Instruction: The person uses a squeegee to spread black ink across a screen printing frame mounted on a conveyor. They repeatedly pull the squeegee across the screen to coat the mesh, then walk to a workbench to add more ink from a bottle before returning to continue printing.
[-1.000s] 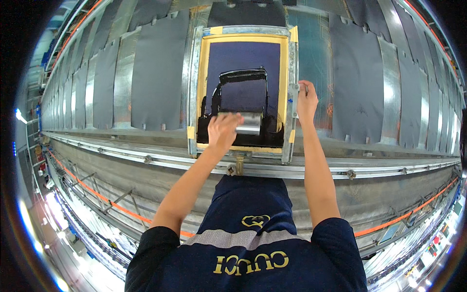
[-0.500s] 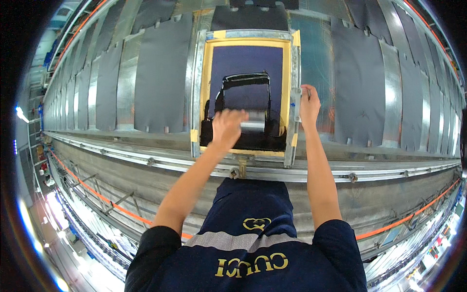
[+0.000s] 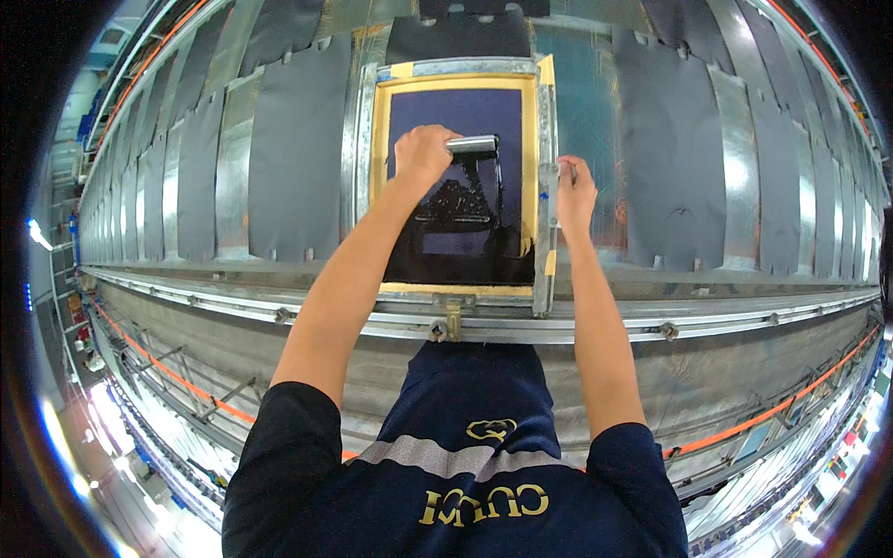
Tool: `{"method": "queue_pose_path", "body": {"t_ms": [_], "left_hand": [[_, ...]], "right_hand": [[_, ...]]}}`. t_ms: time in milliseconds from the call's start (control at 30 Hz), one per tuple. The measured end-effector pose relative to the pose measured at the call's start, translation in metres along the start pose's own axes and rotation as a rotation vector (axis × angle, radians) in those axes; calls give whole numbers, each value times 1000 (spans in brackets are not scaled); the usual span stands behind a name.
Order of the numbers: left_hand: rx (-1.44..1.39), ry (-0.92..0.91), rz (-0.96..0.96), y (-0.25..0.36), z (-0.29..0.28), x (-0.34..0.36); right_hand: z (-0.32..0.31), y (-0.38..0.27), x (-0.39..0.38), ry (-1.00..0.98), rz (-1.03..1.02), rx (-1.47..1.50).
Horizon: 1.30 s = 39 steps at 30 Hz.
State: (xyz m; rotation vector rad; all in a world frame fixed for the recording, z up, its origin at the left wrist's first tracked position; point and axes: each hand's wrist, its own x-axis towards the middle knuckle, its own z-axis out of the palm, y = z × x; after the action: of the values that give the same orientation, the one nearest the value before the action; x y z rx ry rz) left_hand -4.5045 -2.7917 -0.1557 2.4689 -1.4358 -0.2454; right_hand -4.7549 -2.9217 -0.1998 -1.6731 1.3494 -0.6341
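My left hand (image 3: pixel 424 156) is closed around one end of a metal-backed squeegee (image 3: pixel 475 144). The squeegee lies crosswise over the far half of a screen-printing frame (image 3: pixel 456 67), its lower edge on the dark purple mesh (image 3: pixel 465 102). Glossy black ink (image 3: pixel 456 200) covers the mesh from the squeegee back to the near edge, patchy in the middle. At the frame's right rail (image 3: pixel 547 200), the fingers of my right hand (image 3: pixel 576 193) are curled in against the metal. Their tips are partly hidden.
A long metal table carries rows of dark grey fabric panels (image 3: pixel 302 153) (image 3: pixel 670 153) on both sides of the frame. A metal rail (image 3: pixel 595 329) with bolted stops runs along its near edge. Yellow tape (image 3: pixel 402 70) marks the frame's corners.
My left hand has carried the squeegee from the near part of the mesh to the far part. Ink now looks patchy in the middle. My right hand stays at the frame's right side.
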Motion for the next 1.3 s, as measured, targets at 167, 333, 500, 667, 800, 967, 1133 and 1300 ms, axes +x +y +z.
{"method": "queue_pose_path", "body": {"t_ms": [167,333,500,667,800,967,1133,1300], "left_hand": [[27,73,100,9,26,-106],[-103,116,210,12,32,-198],[-175,141,232,-13,-4,-228],[-219,148,132,-95,-49,-248],[-194,108,68,-208,-84,-271],[-187,118,64,-306,-103,-290],[-172,78,86,-334,-110,-339],[-105,84,183,-349,-90,-331]], "right_hand": [[-1,-3,-3,-14,-6,7],[2,18,12,-35,-35,72],[8,-68,-13,12,-115,-51],[114,-88,-56,60,-249,63],[222,-123,-118,-7,-202,70],[299,-149,-156,-20,-159,75],[317,-159,-165,20,-176,9],[323,-158,-163,-4,-40,-99]]}}
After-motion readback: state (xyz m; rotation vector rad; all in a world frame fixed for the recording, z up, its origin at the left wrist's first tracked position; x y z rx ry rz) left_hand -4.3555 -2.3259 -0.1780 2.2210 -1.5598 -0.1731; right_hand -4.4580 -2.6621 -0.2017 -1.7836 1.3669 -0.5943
